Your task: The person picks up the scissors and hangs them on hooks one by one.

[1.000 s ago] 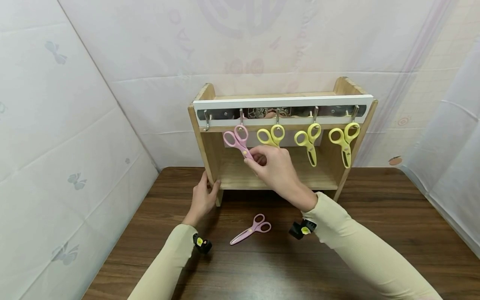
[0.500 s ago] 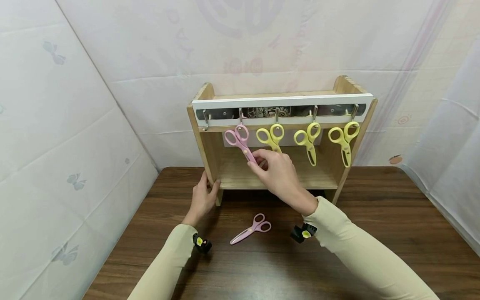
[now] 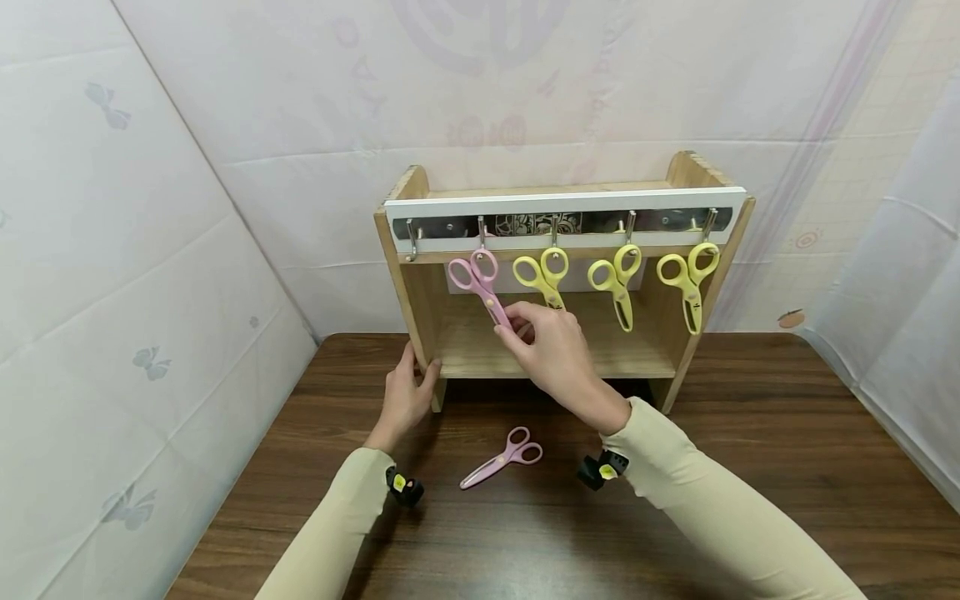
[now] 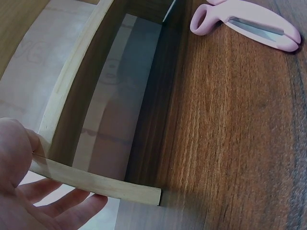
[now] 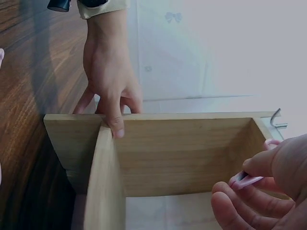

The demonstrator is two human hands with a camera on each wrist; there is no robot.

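Note:
In the head view, my right hand (image 3: 553, 346) pinches a pair of pink scissors (image 3: 480, 279) near the blade end, between thumb and fingers. One of its handle loops is at the second hook from the left; whether the hook carries its weight I cannot tell. My left hand (image 3: 405, 398) grips the lower left side panel of a wooden shelf (image 3: 555, 371), thumb on the inner face and fingers outside, as the left wrist view shows. Yellow scissors (image 3: 542, 275), more yellow scissors (image 3: 618, 283) and a third yellow pair (image 3: 690, 283) hang from the hooks to the right.
Another pair of pink scissors (image 3: 504, 458) lies on the dark wooden table (image 3: 480, 550) before the shelf. The leftmost hook (image 3: 412, 242) on the white rail (image 3: 562, 200) holds nothing. Patterned white cloth (image 3: 300, 108) stands behind and at the sides.
My right hand has shifted slightly down and to the right with the pink scissors' blade end, uncovering more of the nearest yellow pair. My left hand has stayed in place.

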